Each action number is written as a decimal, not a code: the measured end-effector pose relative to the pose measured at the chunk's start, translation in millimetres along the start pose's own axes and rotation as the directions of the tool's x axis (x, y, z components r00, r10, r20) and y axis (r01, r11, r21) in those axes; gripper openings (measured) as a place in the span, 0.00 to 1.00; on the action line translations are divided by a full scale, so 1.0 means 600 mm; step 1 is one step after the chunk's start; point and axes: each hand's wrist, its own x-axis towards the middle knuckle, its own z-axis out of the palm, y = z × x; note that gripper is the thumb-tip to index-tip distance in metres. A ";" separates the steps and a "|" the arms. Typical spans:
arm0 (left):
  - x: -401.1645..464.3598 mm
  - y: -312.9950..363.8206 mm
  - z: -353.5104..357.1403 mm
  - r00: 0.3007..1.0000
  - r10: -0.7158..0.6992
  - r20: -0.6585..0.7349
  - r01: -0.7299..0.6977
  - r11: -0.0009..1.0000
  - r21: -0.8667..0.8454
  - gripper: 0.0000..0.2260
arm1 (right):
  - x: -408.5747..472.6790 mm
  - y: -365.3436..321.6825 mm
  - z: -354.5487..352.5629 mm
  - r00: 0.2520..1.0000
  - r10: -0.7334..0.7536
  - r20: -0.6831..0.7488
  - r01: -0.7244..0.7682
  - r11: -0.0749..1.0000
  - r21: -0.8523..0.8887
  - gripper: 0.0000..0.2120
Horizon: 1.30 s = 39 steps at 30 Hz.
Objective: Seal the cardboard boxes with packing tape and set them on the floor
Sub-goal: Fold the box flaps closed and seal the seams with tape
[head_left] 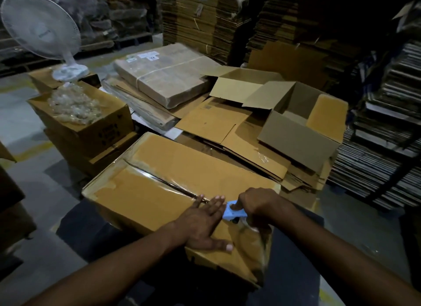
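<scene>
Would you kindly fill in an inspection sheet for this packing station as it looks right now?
Surface: grey concrete floor; closed brown cardboard box sits in front of the person.
Job's things: clear tape runs along the box's centre seam; light-blue tape dispenser at its near end; open empty cardboard carton behind.
Clutter: flattened cardboard sheets, wrapped bundle, carton of crumpled clear plastic.
Grips: left hand flat, pressing the box top; right hand holds the dispenser.
Cables: nothing seen.
Surroundings: white pedestal fan, tall stacks of flat cardboard.
</scene>
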 end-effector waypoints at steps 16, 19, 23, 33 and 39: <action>0.007 0.066 0.000 0.998 0.040 -0.049 -0.035 0.995 0.098 0.54 | -0.058 0.055 0.023 0.996 -0.021 0.090 0.031 0.993 -0.110 0.23; 0.029 0.119 0.017 0.997 0.070 -0.031 -0.069 0.997 0.022 0.54 | -0.065 0.052 0.015 0.988 0.018 0.156 0.000 0.993 -0.114 0.29; 0.031 0.116 0.019 1.000 0.019 -0.025 -0.018 0.999 0.035 0.52 | -0.069 0.055 0.022 0.987 0.014 0.161 0.004 0.994 -0.110 0.34; 0.035 0.177 0.000 0.996 -0.035 -0.080 0.042 0.996 0.083 0.54 | -0.147 0.117 0.041 0.989 0.022 0.145 -0.011 0.997 -0.081 0.29; 0.060 0.246 0.035 0.989 -0.121 -0.088 0.126 0.990 0.061 0.46 | -0.164 0.145 0.075 0.993 -0.004 0.121 0.014 0.996 -0.084 0.46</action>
